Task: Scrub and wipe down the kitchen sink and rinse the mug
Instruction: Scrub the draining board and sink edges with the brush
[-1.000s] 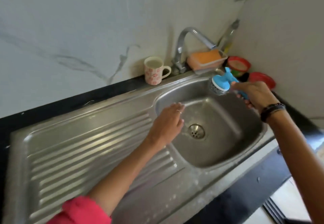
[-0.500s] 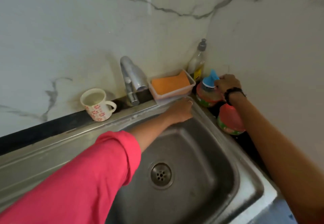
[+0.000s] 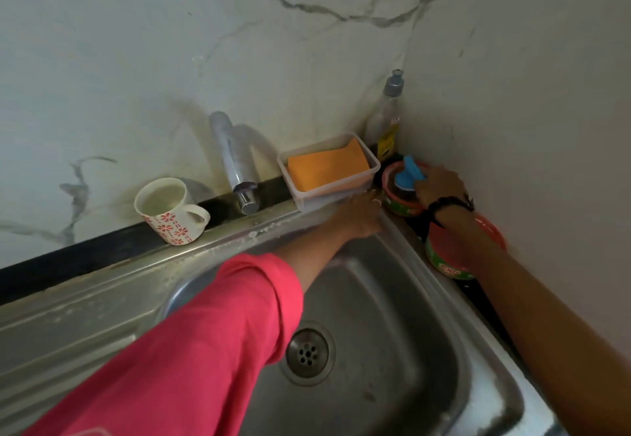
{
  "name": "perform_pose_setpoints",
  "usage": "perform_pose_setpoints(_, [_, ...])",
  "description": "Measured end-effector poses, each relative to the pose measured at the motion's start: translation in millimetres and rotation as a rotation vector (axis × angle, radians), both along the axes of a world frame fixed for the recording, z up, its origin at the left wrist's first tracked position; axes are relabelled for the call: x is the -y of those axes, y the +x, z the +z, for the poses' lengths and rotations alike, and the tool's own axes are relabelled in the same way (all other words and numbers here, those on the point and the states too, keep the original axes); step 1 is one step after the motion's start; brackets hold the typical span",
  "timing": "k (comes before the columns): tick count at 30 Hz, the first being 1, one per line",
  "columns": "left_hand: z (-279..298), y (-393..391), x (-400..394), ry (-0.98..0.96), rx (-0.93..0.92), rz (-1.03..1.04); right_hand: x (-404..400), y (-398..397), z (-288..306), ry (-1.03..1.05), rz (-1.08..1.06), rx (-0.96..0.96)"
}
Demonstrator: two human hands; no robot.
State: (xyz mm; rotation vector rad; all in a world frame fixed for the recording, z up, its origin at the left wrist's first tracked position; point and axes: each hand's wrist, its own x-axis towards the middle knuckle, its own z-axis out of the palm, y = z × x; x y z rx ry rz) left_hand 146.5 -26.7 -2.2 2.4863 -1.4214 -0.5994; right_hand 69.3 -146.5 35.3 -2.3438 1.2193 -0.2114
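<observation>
The steel sink [image 3: 392,299] fills the lower frame, its drain [image 3: 309,352] in the middle of the basin. A white mug [image 3: 164,208] with red flowers stands on the back ledge left of the faucet [image 3: 235,162], with liquid in it. My right hand [image 3: 438,184] grips the blue scrub brush [image 3: 408,172], whose head sits down in a red and green tub [image 3: 397,205] in the back right corner. My left hand [image 3: 362,213] rests with fingers laid on the sink's back rim, just below the sponge tray.
A clear tray [image 3: 372,166] holding an orange sponge [image 3: 327,166] sits behind the basin. A soap bottle [image 3: 387,118] stands in the wall corner. A second red tub [image 3: 454,254] lies under my right forearm. Marble walls close in at the back and right.
My right hand carried the blue brush from over the basin to the corner tub and lowered it in. My left hand left the basin and went to the back rim.
</observation>
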Motion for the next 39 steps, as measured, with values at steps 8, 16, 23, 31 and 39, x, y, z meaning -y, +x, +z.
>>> perform_pose_setpoints(8, [-6.1,-6.7,-76.5,-0.147,-0.12,0.094,-45.2,-23.4,26.4,-0.121,0.092,0.082])
perform_pose_setpoints(16, [-9.0,-18.3,-238.4,-0.324,-0.007,0.317,-201.3,-45.1,55.8,-0.1,0.264,-0.012])
perform_pose_setpoints(23, [-16.8,-14.0,-434.1,-0.4,-0.152,0.607,-369.1,11.2,42.6,0.154,0.565,0.113])
perform_pose_setpoints(31, [-16.4,-4.7,-616.7,-0.29,-0.045,0.721,-509.7,71.7,-12.6,0.283,0.37,0.004])
perform_pose_setpoints(39, [-13.8,-19.6,-721.1,-0.176,0.05,0.848,-719.9,107.8,-37.3,0.694,0.63,-0.018])
